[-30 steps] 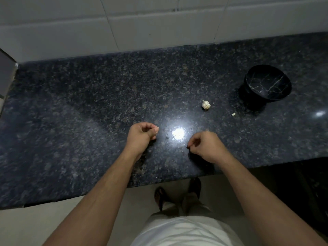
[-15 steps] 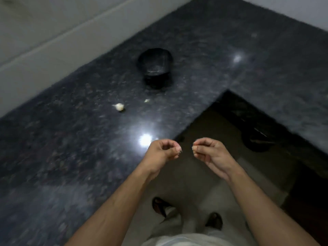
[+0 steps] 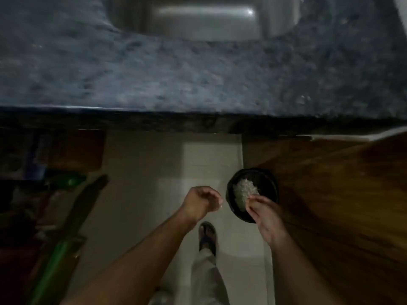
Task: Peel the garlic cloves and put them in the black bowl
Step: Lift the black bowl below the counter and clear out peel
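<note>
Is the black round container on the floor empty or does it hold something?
Not empty: the black round container holds a pale flaky heap, under the right hand.

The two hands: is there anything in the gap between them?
In the head view nothing is held between the left hand and the right hand; only pale floor tile shows through, far below.

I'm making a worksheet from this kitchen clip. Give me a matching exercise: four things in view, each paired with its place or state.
Things:
1. steel sink
2. left hand
3. right hand
4. sandalled foot

Places or states:
A. curled, nothing visible in it
B. on the tiled floor
C. set in the granite counter
D. fingertips over a black container of pale scraps

Pairs: 1-C, 2-A, 3-D, 4-B
</note>
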